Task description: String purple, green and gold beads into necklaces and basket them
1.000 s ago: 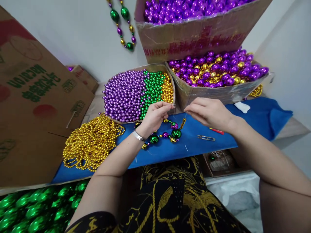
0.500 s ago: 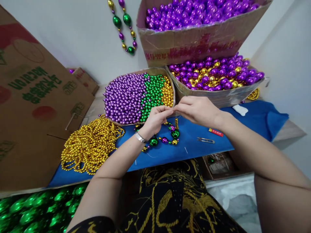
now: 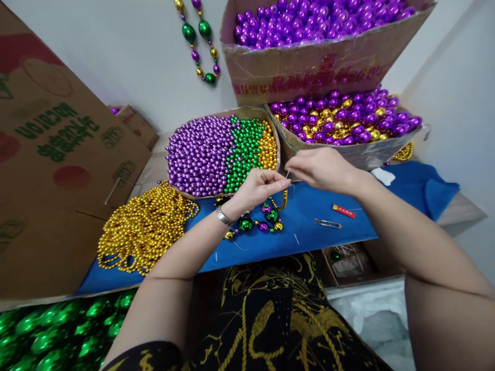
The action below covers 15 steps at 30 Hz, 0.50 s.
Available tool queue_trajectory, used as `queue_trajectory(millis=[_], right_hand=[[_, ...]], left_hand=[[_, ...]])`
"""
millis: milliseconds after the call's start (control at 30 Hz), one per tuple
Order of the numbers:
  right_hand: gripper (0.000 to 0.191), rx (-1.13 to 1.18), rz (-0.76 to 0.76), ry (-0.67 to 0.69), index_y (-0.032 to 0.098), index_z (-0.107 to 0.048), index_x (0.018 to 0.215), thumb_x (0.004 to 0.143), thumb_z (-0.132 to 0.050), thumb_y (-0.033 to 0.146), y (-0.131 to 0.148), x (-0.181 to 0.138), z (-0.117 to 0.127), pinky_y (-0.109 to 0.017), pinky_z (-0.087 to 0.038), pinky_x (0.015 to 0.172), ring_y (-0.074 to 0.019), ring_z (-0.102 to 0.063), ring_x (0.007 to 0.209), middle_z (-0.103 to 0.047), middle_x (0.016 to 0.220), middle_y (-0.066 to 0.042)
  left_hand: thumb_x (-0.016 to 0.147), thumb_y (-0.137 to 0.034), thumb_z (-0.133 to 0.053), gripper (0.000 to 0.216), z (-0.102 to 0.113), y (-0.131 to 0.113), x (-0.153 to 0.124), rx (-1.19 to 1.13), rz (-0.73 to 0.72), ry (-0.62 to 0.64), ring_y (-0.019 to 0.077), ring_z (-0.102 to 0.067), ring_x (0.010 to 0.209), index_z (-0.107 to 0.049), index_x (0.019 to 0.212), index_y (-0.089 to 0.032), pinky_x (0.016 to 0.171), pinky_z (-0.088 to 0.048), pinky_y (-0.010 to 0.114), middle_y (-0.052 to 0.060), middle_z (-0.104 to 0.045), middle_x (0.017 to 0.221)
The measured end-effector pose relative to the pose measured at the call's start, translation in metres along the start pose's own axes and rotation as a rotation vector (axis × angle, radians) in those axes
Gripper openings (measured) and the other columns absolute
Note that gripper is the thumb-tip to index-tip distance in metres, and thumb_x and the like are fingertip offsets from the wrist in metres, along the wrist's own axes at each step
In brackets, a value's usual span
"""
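My left hand point(image 3: 261, 190) is closed in a pinch on a thin pale thread point(image 3: 287, 175). The thread's upper end runs straight to the pinched fingertips of my right hand point(image 3: 323, 169), and a loose bit curls below the left fingers. Whether a needle is on it is too small to tell. Under the left hand, on the blue cloth point(image 3: 286, 242), lies a bead necklace point(image 3: 246, 224) of green, purple and gold beads, partly hidden by the wrist. A short strand of small gold beads point(image 3: 285, 200) hangs or lies just below the fingertips.
A box of small beads point(image 3: 201, 154) stands behind the hands, with boxes of purple and gold beads point(image 3: 348, 121) to its right. Gold bead strands point(image 3: 143, 226) are heaped left. Thread snips point(image 3: 328, 223) and a red packet point(image 3: 344, 211) lie right. A sample necklace point(image 3: 210, 79) hangs behind.
The fingertips, touching before, have drawn slightly apart, the right hand's above the left's. The thread between them now shows. Both hands have shifted a little to the right.
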State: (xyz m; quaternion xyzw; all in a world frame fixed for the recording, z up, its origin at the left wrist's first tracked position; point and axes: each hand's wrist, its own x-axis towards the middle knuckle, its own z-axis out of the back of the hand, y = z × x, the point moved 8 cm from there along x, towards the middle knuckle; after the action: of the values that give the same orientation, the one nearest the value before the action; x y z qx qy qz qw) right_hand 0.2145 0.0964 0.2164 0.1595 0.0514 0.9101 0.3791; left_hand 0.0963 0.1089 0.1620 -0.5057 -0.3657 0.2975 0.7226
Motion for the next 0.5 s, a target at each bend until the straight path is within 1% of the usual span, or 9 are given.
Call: queue_trajectory(millis=[67,100,200,233,267,333,400,467,500], right_hand=[[0.031,0.284,-0.009,0.028,0.020,-0.068,0.084,0.095,-0.050,0.043,-0.007,-0.015,0.001,-0.029,-0.044,0.068,-0.0132,-0.058,0.073,-0.066,0.082,-0.003],[0.033,0.458,-0.008,-0.002,0.021,-0.067,0.083,0.095,-0.050,0.047,-0.009,-0.021,0.004,-0.030,-0.047,0.071,-0.0139,-0.061,0.078,-0.068,0.089,-0.004],[0.038,0.880,-0.073,-0.344,0.024,-0.061,0.087,0.095,-0.044,0.057,-0.017,-0.032,0.022,-0.034,-0.053,0.080,-0.0167,-0.064,0.098,-0.066,0.116,-0.004],[0.038,0.963,-0.102,-0.436,0.026,-0.060,0.091,0.095,-0.043,0.059,-0.016,-0.031,0.025,-0.035,-0.053,0.081,-0.0170,-0.063,0.102,-0.065,0.120,-0.003],[0.035,1.028,-0.126,-0.485,0.027,-0.059,0.094,0.095,-0.043,0.059,-0.012,-0.026,0.027,-0.034,-0.054,0.081,-0.0167,-0.063,0.102,-0.065,0.119,-0.002],[0.027,1.154,-0.161,-0.520,0.029,-0.057,0.097,0.096,-0.047,0.054,0.002,-0.009,0.033,-0.029,-0.054,0.074,-0.0134,-0.064,0.090,-0.067,0.105,0.001],[0.018,1.298,-0.204,-0.570,0.027,-0.055,0.092,0.099,-0.049,0.043,0.013,0.012,0.047,-0.022,-0.047,0.057,-0.0074,-0.057,0.063,-0.061,0.078,0.005],[0.022,1.388,-0.264,-0.634,0.023,-0.052,0.083,0.102,-0.043,0.028,0.015,0.032,0.069,-0.018,-0.030,0.041,-0.0036,-0.037,0.044,-0.045,0.059,0.009],[0.027,1.385,-0.279,-0.675,0.021,-0.051,0.080,0.103,-0.038,0.022,0.013,0.040,0.084,-0.018,-0.022,0.039,-0.0028,-0.031,0.041,-0.038,0.056,0.010]], left_hand=[[0.085,-0.040,-0.068,0.026,0.008,-0.006,0.003,0.038,-0.048,-0.031,0.0068,-0.048,0.058,-0.070,0.078,-0.016,0.053,-0.035,0.022,0.001,-0.064,0.068],[0.087,-0.039,-0.066,0.025,0.011,-0.009,0.004,0.065,-0.072,-0.033,0.0068,-0.047,0.058,-0.068,0.078,-0.016,0.053,-0.035,0.022,0.001,-0.063,0.068],[0.090,-0.035,-0.062,0.022,0.009,-0.019,0.008,0.187,-0.179,-0.009,0.0073,-0.047,0.058,-0.066,0.078,-0.016,0.053,-0.036,0.022,0.001,-0.061,0.067],[0.090,-0.033,-0.062,0.021,0.005,-0.024,0.010,0.244,-0.227,-0.003,0.0077,-0.049,0.059,-0.066,0.079,-0.016,0.054,-0.037,0.022,0.001,-0.061,0.068],[0.089,-0.031,-0.062,0.019,0.001,-0.030,0.012,0.304,-0.274,-0.003,0.0082,-0.050,0.060,-0.066,0.079,-0.015,0.056,-0.038,0.022,0.001,-0.061,0.068],[0.089,-0.027,-0.062,0.017,-0.009,-0.041,0.017,0.420,-0.345,0.002,0.0087,-0.051,0.062,-0.066,0.078,-0.015,0.058,-0.039,0.023,0.001,-0.061,0.068],[0.088,-0.024,-0.063,0.016,-0.016,-0.053,0.025,0.494,-0.368,0.030,0.0083,-0.050,0.061,-0.066,0.076,-0.015,0.058,-0.039,0.023,0.000,-0.060,0.066],[0.087,-0.020,-0.064,0.016,-0.017,-0.070,0.034,0.512,-0.365,0.048,0.0069,-0.048,0.058,-0.065,0.072,-0.013,0.057,-0.037,0.023,-0.001,-0.058,0.062],[0.087,-0.017,-0.065,0.018,-0.014,-0.080,0.039,0.505,-0.357,0.047,0.0059,-0.047,0.057,-0.063,0.070,-0.013,0.056,-0.036,0.022,-0.002,-0.056,0.060]])
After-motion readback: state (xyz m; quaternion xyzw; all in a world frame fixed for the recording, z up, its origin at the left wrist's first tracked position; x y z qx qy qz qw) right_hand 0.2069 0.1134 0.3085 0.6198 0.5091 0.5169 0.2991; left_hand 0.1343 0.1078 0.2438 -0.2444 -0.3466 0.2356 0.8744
